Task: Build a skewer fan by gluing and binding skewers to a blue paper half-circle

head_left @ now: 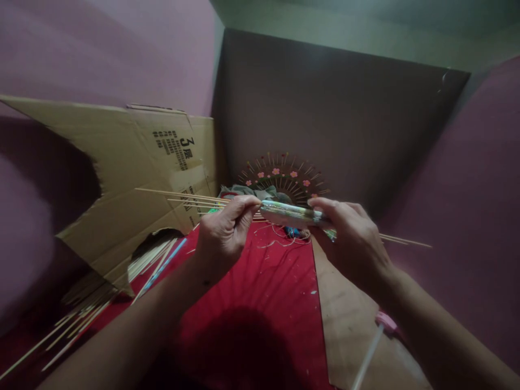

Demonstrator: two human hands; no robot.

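My left hand (pixel 223 227) is closed, thumb and finger pinched at the left end of a shiny, silvery-green plastic-like piece (pixel 286 213). Thin wooden sticks (pixel 190 201) stick out leftward behind that hand. My right hand (pixel 349 227) is wrapped round the right end of the shiny piece, its fingers closed. More stick ends (pixel 406 240) show beyond the right hand. Whether the piece is wrapped round the sticks or is a separate roll, I cannot tell. Both hands are raised above a red cloth (pixel 264 292).
A cut cardboard sheet (pixel 134 146) leans at the left, with loose sticks (pixel 150 260) below it. A fan-shaped stick piece with pink flowers (pixel 284 174) stands at the back near tangled string (pixel 276 235). A pink-headed stick-like tool (pixel 385 322) lies right.
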